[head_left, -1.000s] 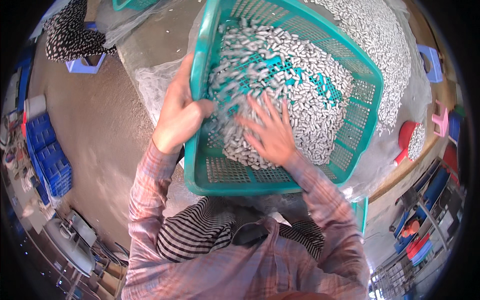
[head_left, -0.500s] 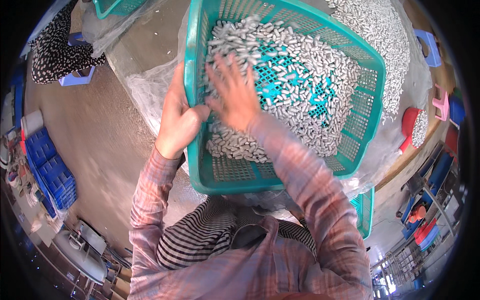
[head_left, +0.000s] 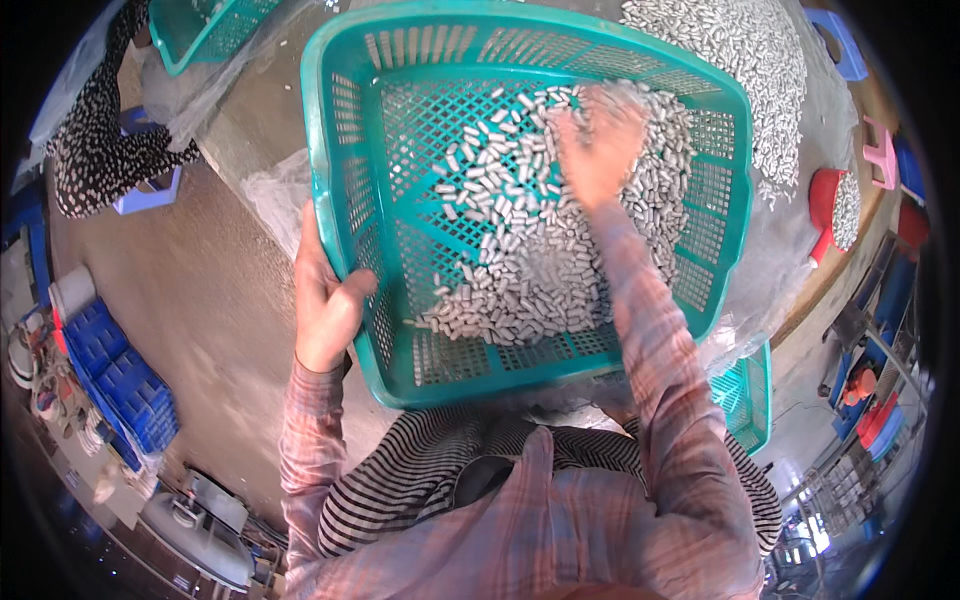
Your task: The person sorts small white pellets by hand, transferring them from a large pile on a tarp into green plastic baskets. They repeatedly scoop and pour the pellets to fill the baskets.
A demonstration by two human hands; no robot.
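Observation:
A teal plastic mesh basket [head_left: 345, 215] fills the middle of the view, tilted toward me. Several small silvery cylindrical pieces [head_left: 520, 290] lie in it, heaped toward its near and right side. My left hand [head_left: 322, 300] grips the basket's left wall near the rim, thumb inside. My right hand [head_left: 598, 145] is blurred, fingers spread, pressed into the pieces at the far right of the basket; it holds nothing that I can see.
A large heap of the same silvery pieces [head_left: 750, 60] lies on plastic sheeting beyond the basket. Another teal basket [head_left: 200, 30] sits top left, a third [head_left: 745, 400] below right. A person in dotted clothing [head_left: 100, 150] is at left. Blue crates [head_left: 115, 385] stand lower left.
My right hand swept from the near left part of the basket to its far right. The pieces shifted, baring mesh at the far left. The basket now shows more fully.

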